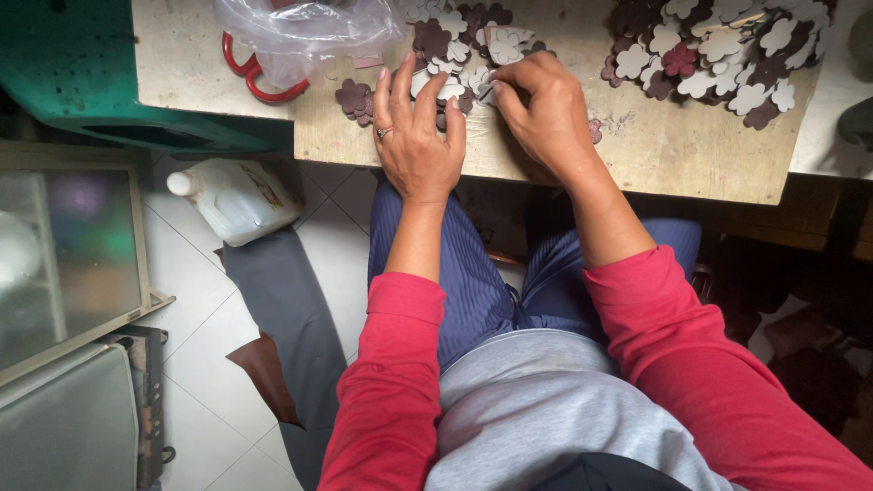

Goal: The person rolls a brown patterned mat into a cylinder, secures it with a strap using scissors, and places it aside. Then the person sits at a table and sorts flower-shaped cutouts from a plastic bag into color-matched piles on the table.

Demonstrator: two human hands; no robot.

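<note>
The flower-shaped cutouts (pixel 452 56) under your hands lie in a loose pile of dark maroon and pale pieces near the front edge of the wooden workboard (pixel 673 150). Your right hand (pixel 544 107) is curled over the pile's right side, thumb and fingertips pinched together on what looks like one pale piece, though the grip itself is partly hidden by your knuckles. Your left hand (pixel 416 136) lies open and flat, fingers spread, pressing on the pile's left side with a ring showing on one finger.

To do this well, keep that flat hand as your anchor so the heap does not slide while you pick. Lift only one piece at a time; the cutouts overlap, so I judge two could easily cling together. Work from the top layer, not from underneath.

A few dark pieces (pixel 355 98) sit apart at the left, just beside your little finger, close to the board's edge, so mind they do not get brushed off. A second, larger heap (pixel 718 50) lies well apart to the right. Behind your left hand are a clear plastic bag (pixel 305 32) and red-handled scissors (pixel 255 77). A white jug (pixel 235 198) stands on the tiled floor below.
</note>
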